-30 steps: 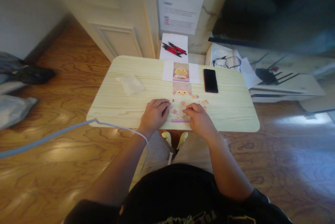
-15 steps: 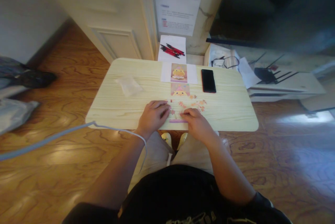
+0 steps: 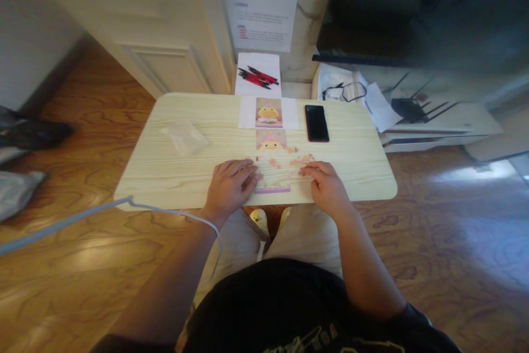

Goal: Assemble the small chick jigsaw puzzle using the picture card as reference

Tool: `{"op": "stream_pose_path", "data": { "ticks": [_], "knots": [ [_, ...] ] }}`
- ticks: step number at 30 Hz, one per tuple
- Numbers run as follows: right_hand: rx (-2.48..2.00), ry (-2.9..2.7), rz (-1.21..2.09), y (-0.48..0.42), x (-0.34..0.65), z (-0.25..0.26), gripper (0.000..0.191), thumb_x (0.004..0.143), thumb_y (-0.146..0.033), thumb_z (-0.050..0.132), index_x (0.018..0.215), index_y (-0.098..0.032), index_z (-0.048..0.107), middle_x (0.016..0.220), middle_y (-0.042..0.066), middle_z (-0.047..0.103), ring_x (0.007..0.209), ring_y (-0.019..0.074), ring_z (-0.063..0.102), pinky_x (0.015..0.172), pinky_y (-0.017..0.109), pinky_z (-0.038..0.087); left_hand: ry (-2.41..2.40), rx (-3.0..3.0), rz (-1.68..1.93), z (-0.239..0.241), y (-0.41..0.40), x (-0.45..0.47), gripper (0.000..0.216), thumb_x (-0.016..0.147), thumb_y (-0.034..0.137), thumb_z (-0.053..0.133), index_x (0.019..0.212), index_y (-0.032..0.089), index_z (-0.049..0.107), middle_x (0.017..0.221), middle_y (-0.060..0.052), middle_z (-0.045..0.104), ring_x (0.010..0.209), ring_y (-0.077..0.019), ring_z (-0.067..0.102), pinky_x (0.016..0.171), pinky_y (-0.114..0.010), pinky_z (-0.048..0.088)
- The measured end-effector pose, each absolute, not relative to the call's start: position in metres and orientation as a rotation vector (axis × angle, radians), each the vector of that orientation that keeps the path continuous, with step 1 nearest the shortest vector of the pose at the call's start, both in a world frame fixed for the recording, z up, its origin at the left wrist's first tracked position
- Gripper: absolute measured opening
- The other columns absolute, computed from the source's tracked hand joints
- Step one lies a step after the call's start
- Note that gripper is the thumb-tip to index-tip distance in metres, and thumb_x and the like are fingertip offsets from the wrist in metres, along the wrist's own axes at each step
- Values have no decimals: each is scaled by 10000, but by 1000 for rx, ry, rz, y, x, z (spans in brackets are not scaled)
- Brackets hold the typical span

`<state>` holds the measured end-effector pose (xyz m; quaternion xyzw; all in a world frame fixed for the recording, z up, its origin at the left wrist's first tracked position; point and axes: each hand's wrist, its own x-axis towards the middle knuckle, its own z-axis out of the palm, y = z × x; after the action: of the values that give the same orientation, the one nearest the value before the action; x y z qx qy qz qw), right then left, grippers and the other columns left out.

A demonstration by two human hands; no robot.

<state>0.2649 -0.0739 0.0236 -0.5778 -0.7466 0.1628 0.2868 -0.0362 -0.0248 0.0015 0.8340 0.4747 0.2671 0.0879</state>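
A partly assembled jigsaw puzzle lies in front of me: an upper section with a yellow character's head and a separate purple bottom strip. My left hand rests on the table left of the gap between them, fingers stretched and thumb apart, its tips beside a small pinkish puzzle piece. To the right, my right hand has thumb and forefinger pinched at a reddish puzzle piece, partly hidden by the fingertips. Loose puzzle pieces lie between the hands.
A picture card on white paper lies beyond the puzzle. The pale table also bears a black phone and a clear plastic bag. Red pens lie behind. A grey cable crosses my left forearm.
My right hand has moved right, from above the bottom strip to the loose pieces. The left hand keeps its place by the puzzle. The whole view has shifted slightly.
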Motion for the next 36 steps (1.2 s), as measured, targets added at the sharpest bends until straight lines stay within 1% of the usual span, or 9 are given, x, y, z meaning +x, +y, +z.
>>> {"op": "stream_pose_path", "data": {
  "ticks": [3, 5, 9, 12, 16, 21, 28, 32, 36],
  "knots": [
    [-1634, -1943, 422, -71, 279, 23, 517, 847, 16, 463, 1181, -223, 777, 1200, 86, 703, 1174, 276, 601, 1086, 452, 502, 1307, 2504, 746, 11, -26, -15, 294, 994, 362, 599, 1242, 282, 734, 1362, -46, 711, 1267, -278, 620, 1080, -498, 476],
    [-1684, -1913, 415, -69, 285, 22, 463, 878, -24, 487, 1176, -221, 781, 1166, 88, 708, 1130, 275, 619, 1053, 442, 515, 1168, 2532, 686, 15, -25, 2, 308, 1000, 365, 589, 1261, 287, 731, 1363, -46, 710, 1253, -270, 631, 1099, -499, 471],
    [-1756, -1841, 398, -71, 290, 19, 331, 953, -147, 547, 1176, -207, 783, 1105, 93, 710, 1074, 265, 644, 1009, 409, 527, 1029, 2546, 632, 13, -26, 30, 287, 1006, 379, 581, 1201, 273, 762, 1305, -49, 731, 1229, -263, 636, 1093, -484, 477],
    [-1787, -1821, 410, -74, 290, 18, 270, 972, -199, 584, 1149, -208, 787, 1086, 95, 710, 1054, 255, 653, 984, 384, 528, 1020, 2567, 589, 11, -29, 42, 286, 1004, 379, 580, 1204, 286, 762, 1312, -47, 725, 1227, -268, 628, 1086, -496, 472],
    [-1808, -1826, 409, -76, 288, 15, 240, 991, -225, 595, 1136, -210, 786, 1060, 94, 705, 1035, 250, 654, 977, 370, 521, 1030, 2622, 542, 12, -31, 53, 329, 996, 407, 587, 1261, 289, 742, 1325, -62, 715, 1251, -301, 598, 1085, -527, 456],
    [-1845, -1842, 351, -71, 279, 14, 255, 1029, -334, 600, 1158, -209, 780, 1085, 105, 697, 1054, 263, 644, 977, 377, 507, 1030, 2658, 471, 16, -34, 66, 390, 994, 455, 581, 1302, 262, 724, 1277, -86, 718, 1218, -325, 586, 1083, -552, 442],
    [-1961, -1857, 371, -64, 274, 16, 177, 1013, -321, 627, 1039, -216, 767, 1043, 102, 686, 990, 265, 642, 899, 382, 504, 1052, 2647, 441, 16, -36, 69, 408, 982, 440, 594, 1341, 280, 704, 1301, -92, 707, 1231, -337, 576, 1099, -571, 421],
    [-1987, -1846, 387, -65, 278, 19, 137, 996, -294, 642, 976, -204, 743, 999, 95, 687, 925, 251, 646, 858, 373, 502, 1073, 2641, 453, 15, -33, 70, 430, 982, 453, 592, 1354, 263, 695, 1326, -94, 701, 1240, -345, 569, 1108, -583, 411],
    [-1967, -1863, 394, -68, 278, 19, 129, 993, -296, 648, 956, -210, 737, 980, 85, 682, 908, 239, 649, 836, 359, 501, 1069, 2651, 473, 17, -32, 72, 443, 973, 478, 606, 1344, 251, 690, 1374, -93, 681, 1268, -346, 564, 1120, -578, 401]
  ]
}}
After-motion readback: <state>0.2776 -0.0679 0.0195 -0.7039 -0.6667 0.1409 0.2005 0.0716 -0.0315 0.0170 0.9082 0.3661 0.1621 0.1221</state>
